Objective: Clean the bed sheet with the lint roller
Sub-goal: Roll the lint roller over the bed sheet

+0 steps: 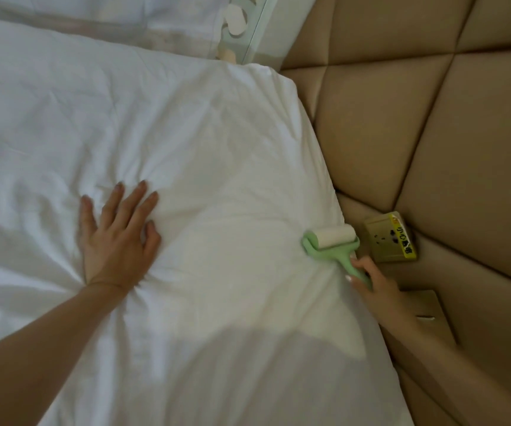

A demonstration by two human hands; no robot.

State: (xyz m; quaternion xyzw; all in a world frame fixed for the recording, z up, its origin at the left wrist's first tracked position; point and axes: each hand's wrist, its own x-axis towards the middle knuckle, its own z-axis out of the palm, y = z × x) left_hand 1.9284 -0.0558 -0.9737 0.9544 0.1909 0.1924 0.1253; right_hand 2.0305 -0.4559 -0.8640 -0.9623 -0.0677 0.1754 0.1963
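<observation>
A white bed sheet covers the bed and fills most of the head view, creased around my left hand. My left hand lies flat on the sheet with fingers spread, pressing it down left of centre. The lint roller has a pale green frame and handle and a white sticky drum. Its drum rests on the sheet close to the bed's right edge. My right hand grips the green handle from the lower right.
A padded beige headboard wall rises right beside the bed's right edge. A wall socket with a yellow warning label sits on it just past the roller. Below it is a beige switch plate. A white curtain and frame stand at the top.
</observation>
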